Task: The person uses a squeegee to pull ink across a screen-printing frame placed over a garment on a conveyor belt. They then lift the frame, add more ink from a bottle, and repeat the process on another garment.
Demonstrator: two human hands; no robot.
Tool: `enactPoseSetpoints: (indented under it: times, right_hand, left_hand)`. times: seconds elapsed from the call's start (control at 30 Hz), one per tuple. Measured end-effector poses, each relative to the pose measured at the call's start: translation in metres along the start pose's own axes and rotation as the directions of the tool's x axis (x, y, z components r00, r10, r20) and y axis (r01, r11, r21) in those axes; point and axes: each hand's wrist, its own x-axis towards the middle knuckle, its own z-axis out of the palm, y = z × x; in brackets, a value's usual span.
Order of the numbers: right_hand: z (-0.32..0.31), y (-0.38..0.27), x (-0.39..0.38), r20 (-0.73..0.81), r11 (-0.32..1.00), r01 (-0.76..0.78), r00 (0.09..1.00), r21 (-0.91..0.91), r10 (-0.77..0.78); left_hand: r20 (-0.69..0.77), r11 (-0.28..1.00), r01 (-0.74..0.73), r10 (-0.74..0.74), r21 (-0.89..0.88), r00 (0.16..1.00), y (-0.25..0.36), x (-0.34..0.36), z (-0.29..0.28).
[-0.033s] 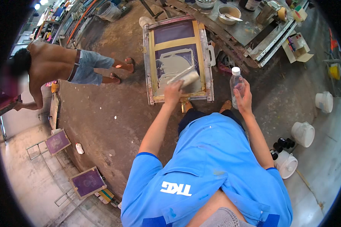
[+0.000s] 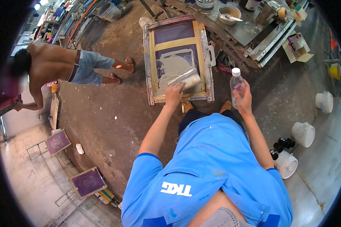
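My left hand [image 2: 173, 92] grips a pale, wide scraper [image 2: 187, 79] over the lower part of a screen-printing frame [image 2: 151, 60], which has a metal rim, yellow tape bands and purple mesh [image 2: 173, 30]. Light grey paste [image 2: 168, 68] is spread unevenly over the lower mesh. My right hand [image 2: 243, 96] is wrapped round a clear plastic bottle [image 2: 236, 81] with a white cap, held upright just right of the frame's lower corner.
A cluttered metal bench [image 2: 250, 34] holds tubs [image 2: 229, 14] and tape rolls. An open carton [image 2: 296, 49] is beside it. At left a shirtless co-worker [image 2: 57, 64] bends over another screen. Smaller screens [image 2: 87, 181] lie lower left; white buckets [image 2: 303, 134] stand at right.
My left hand and the scraper have shifted very slightly down over the paste, the scraper's angle changing a little. My right hand and the bottle look unchanged.
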Motion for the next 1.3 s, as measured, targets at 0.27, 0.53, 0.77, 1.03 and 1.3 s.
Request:
enactPoseSetpoints:
  times: [0.27,0.53,0.77,1.03,1.3]
  right_hand:
    - [-0.006,0.006,0.003,-0.055,0.989,0.089,0.994,-0.120,-0.097]
    - [-0.026,0.004,0.004,-0.055,0.994,0.041,0.997,-0.100,-0.047]
    - [-0.029,0.004,0.003,-0.039,0.994,0.057,0.997,-0.092,-0.060]
    - [-0.039,0.014,-0.003,-0.063,0.991,0.002,0.998,-0.131,-0.010]
    - [-0.026,0.010,-0.001,-0.002,0.997,0.022,1.000,-0.077,-0.022]
  left_hand:
    - [0.105,0.916,0.400,-0.395,-0.030,0.913,-0.067,-0.007,-0.053]
    - [-0.134,0.747,0.663,-0.664,-0.055,0.736,-0.063,0.012,-0.038]
    - [-0.065,0.803,0.528,-0.563,-0.276,0.824,-0.038,0.027,-0.032]
    - [0.014,0.914,0.398,-0.398,-0.082,0.917,-0.029,-0.007,-0.019]
    - [0.176,0.999,-0.047,0.044,0.013,0.983,-0.020,0.014,-0.009]
